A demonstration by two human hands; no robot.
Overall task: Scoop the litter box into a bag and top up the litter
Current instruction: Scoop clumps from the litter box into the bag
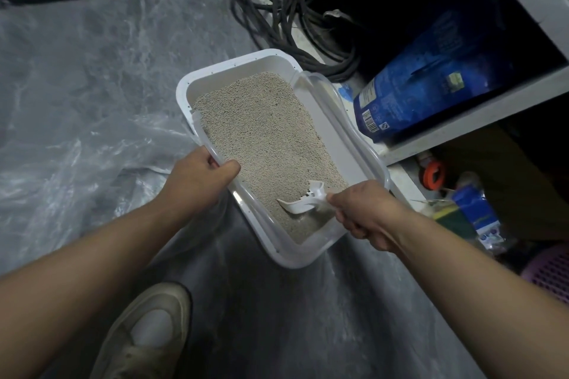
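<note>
A white litter box [335, 144] with a translucent rim sits on the grey floor, filled with beige litter [261, 132]. My left hand [200, 177] grips the box's left rim, thumb over the edge. My right hand [366, 212] grips the handle of a white slotted scoop [303, 201], whose blade digs into the litter at the near right corner. A clear plastic bag [92, 148] lies crumpled on the floor to the left of the box. A blue litter bag [425, 86] leans on a low shelf to the right.
Black cables [277, 9] coil behind the box. A white shelf frame [462, 120] runs along the right, with small packages [477, 212] and an orange object [432, 175] below it. A pink basket [551, 271] is at the right edge. My shoe [147, 335] is at the bottom.
</note>
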